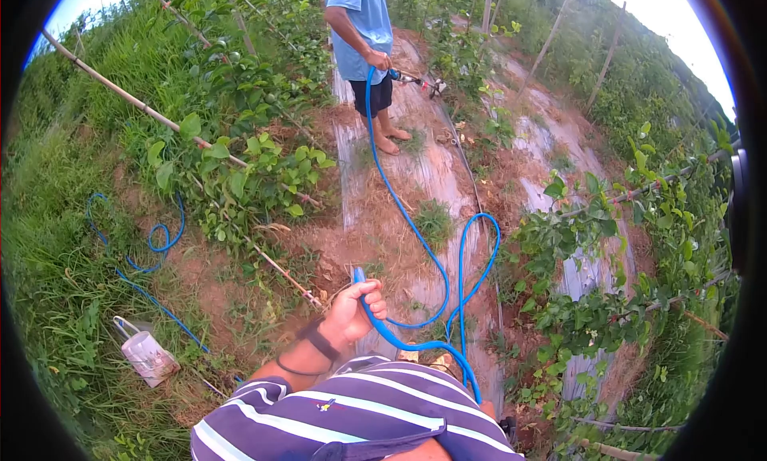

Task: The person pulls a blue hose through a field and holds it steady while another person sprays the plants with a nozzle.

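My left hand (354, 310) is closed round a blue hose (423, 345) in front of my chest, and a short length of the hose sticks up above the fist. From there the hose runs down to the right across my striped shirt. Only a bit of skin shows at the shirt's lower right edge; my right hand itself is hidden. Ahead stands a person (361, 31) in a light blue shirt, holding a blue hose with a nozzle (406, 78). That hose hangs to the ground and loops (497, 229) between us.
Leafy plants on bamboo poles (136, 101) line both sides of the path. Plastic sheeting (431, 169) covers parts of the soil. At the lower left lie a whitish bucket (149, 356) and more blue hose (164, 309) in the grass.
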Motion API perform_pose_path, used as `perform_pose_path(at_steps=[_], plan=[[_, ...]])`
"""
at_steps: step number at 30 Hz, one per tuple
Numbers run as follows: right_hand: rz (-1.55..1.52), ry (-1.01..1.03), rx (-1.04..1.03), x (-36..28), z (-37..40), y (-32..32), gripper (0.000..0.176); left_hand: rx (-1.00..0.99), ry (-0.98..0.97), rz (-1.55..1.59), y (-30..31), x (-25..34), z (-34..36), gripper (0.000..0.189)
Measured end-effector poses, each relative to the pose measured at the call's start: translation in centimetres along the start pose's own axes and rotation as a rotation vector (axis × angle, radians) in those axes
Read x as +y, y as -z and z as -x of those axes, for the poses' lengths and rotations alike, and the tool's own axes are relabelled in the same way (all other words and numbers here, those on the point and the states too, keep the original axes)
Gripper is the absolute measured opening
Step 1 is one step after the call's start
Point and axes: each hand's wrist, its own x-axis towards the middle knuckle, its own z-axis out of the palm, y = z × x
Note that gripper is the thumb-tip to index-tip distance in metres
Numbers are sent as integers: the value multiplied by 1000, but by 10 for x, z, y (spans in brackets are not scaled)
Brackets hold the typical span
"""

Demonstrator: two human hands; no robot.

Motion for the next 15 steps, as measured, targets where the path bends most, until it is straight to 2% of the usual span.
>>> perform_pose_path(at_steps=[1, 2, 3, 5, 6, 7, 9, 11, 13, 14, 15], plan=[[-139, 0, 6, -13, 14, 12, 31, -110, 4, 41, -15, 4, 3, 10], [-277, -4, 13, -24, 22, 20, 26, -102, 10, 47, -29, 7, 5, 10], [-272, -17, 7, -30, 23, 26, 26, -264, 8, 29, -45, 10, 8, 10], [-252, 93, 139, -31, 24, 37, 18, -527, 24, -2, -80, 15, 16, 13], [-324, -21, 83, -31, 22, 44, 17, -625, 40, -15, -98, 15, 22, 14], [-339, 33, 130, -26, 19, 46, 16, -596, 46, 7, -115, 14, 27, 14], [-450, -13, 132, -53, 41, 64, 14, -899, 27, -167, -145, 8, 36, 18], [-474, -19, 131, -56, 47, 68, 19, -1020, 74, -156, -169, 0, 42, 18], [-482, -21, 92, -78, 68, 75, 19, -1004, 138, -108, -188, -10, 54, 24], [-497, -13, 68, -81, 76, 74, 18, -991, 220, -246, -197, -4, 57, 23], [-492, -36, 55, -59, 71, 64, 18, -1049, 209, -322, -202, -6, 56, 27]])
